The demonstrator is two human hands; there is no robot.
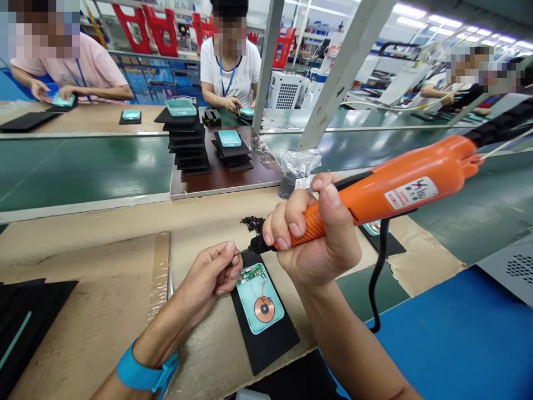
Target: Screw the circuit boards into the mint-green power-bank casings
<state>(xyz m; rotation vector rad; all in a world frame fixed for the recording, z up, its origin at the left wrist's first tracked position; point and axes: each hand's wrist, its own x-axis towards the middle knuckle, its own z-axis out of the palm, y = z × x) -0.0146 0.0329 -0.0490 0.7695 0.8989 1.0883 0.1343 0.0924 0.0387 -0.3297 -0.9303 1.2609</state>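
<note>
My right hand (pixel 316 233) is shut around an orange electric screwdriver (pixel 387 191), its black tip just above a small green circuit board (pixel 252 275). That board sits in an open teal device casing (pixel 270 308) with a copper coil (pixel 264 309), lying on a black mat (pixel 266 344). Beside the casing, my left hand (pixel 212 269) has its fingertips pinched together. Anything between them is too small to tell. A blue wristband (pixel 141 369) circles my left wrist.
A small heap of black screws (pixel 252 224) and a clear bag of them (pixel 297 172) lie beyond my hands. Stacked black trays with teal casings (pixel 185 139) stand on a brown board (pixel 258 172) by a green conveyor belt (pixel 83 166). Co-workers (pixel 229 66) work across it.
</note>
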